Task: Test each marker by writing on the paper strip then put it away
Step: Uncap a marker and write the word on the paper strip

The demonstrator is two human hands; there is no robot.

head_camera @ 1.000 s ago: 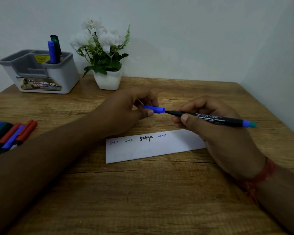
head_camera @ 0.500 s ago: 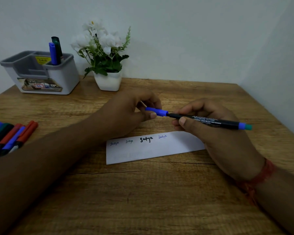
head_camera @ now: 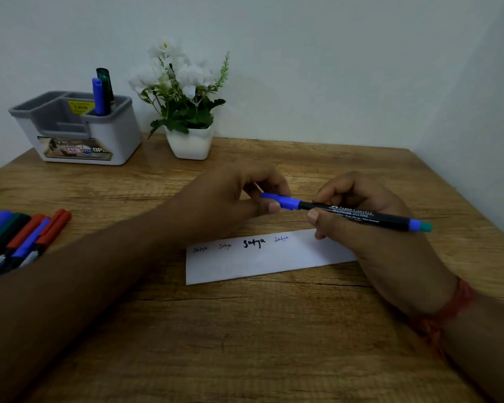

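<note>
My right hand (head_camera: 370,228) grips the black barrel of the marker (head_camera: 358,215), thumb under and fingers curled over it, holding it nearly level above the paper strip (head_camera: 262,260). My left hand (head_camera: 239,205) pinches the blue cap (head_camera: 282,200) between thumb and fingertips at the marker's left end; the cap meets the barrel, though I cannot tell whether it is fully seated. The marker's far right end shows a blue band and a teal tip.

I take the paper strip as my landmark. It lies flat on the wooden table (head_camera: 245,344), just below both hands, its right end hidden under my right hand. Four small written words sit in a row along its upper edge, the third one bold and black, the fourth blue.

Well to the left of the strip, at the table's edge, lies a cluster of loose markers (head_camera: 21,239) with blue, green and red caps. Far behind the strip and to the left stands a grey and white organizer (head_camera: 82,132) against the wall, two markers (head_camera: 102,91) upright in its right compartment. Behind the strip, just right of the organizer, stands a white pot of white flowers (head_camera: 186,112).
</note>
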